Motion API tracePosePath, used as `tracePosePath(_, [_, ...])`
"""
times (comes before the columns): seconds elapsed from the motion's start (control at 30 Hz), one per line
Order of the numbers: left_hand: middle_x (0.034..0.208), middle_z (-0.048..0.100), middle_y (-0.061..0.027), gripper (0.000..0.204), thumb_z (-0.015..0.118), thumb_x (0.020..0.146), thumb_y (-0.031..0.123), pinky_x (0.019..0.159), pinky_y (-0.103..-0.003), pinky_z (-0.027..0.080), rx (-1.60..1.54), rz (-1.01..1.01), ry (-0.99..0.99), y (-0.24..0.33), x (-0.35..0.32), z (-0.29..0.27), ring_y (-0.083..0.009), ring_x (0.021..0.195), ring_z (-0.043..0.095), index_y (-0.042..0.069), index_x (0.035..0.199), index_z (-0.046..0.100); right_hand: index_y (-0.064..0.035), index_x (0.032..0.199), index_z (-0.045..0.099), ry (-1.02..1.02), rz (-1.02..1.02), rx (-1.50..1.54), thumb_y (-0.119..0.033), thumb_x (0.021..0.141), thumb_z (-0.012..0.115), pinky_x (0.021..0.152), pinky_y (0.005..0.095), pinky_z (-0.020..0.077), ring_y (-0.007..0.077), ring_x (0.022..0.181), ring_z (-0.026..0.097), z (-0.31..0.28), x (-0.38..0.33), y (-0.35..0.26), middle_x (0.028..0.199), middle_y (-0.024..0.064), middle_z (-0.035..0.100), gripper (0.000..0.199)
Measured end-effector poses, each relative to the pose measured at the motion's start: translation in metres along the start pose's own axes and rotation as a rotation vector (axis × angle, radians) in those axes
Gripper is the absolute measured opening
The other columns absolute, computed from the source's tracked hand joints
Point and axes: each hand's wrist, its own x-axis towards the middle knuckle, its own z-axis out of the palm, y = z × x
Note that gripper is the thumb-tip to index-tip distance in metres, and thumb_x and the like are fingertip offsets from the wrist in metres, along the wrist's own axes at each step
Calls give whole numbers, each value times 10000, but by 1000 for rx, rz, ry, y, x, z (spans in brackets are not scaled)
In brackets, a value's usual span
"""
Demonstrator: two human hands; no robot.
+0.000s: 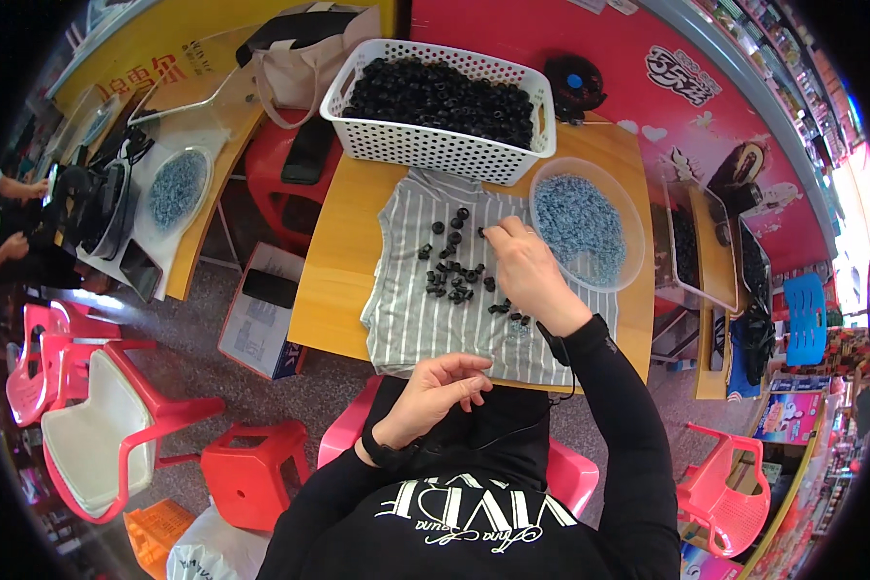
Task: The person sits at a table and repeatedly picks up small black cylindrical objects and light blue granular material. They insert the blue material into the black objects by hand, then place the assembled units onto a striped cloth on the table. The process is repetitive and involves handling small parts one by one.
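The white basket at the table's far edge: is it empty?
No, the white basket is filled nearly to its rim with small black ring-shaped parts.

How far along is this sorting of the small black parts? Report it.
Done: hard to tell; no finished pile is clearly separate. In hand: the right hand reaches into the black parts scattered on the striped cloth; the left hand is curled near the table edge, contents unseen. Left: seemingly most of it, since the white basket is heaped with black parts and the clear bowl holds many small blue pieces.
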Motion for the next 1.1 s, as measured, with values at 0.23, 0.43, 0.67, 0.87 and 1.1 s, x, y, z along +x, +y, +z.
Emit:
tracePosePath(0.23, [972, 730, -95, 266, 640, 968, 73, 669, -222, 530, -59, 5, -30, -5, -2, -5, -114, 793, 680, -15, 1219, 646, 33, 886, 586, -7, -33, -101, 79, 721, 571, 788, 495, 515, 434, 904, 612, 17, 14, 10, 935, 224, 608, 172])
tracePosePath(0.43, [984, 727, -103, 266, 623, 977, 73, 684, -234, 530, -41, 6, -4, -2, -2, -4, -125, 797, 681, -13, 1228, 640, 15, 959, 580, -52, 9, 157, 33, 736, 608, 742, 486, 487, 426, 878, 606, -16, -10, -6, 922, 217, 595, 225])
tracePosePath(0.67, [1082, 700, -79, 324, 664, 960, 82, 751, -244, 527, -138, 146, -26, -6, 2, 14, -113, 890, 658, -6, 1267, 610, -5, 948, 556, -89, -46, 326, 32, 747, 630, 688, 453, 475, 373, 796, 577, -42, -109, -87, 848, 164, 528, 216])
tracePosePath(0.87, [1018, 704, -110, 228, 652, 942, 5, 741, -262, 549, -93, 57, -22, -7, 3, 20, -147, 853, 674, -38, 1166, 652, 6, 933, 607, 151, -8, 439, 85, 729, 668, 681, 407, 491, 333, 813, 604, -33, -138, -89, 895, 150, 575, 227])
tracePosePath(1.1, [1051, 702, -129, 213, 617, 955, -15, 764, -258, 546, -104, 140, 59, 3, 10, 14, -167, 880, 678, -43, 1162, 651, -7, 938, 639, 216, 315, 180, -28, 813, 685, 646, 452, 460, 362, 786, 596, -13, -144, -26, 852, 153, 548, 136])
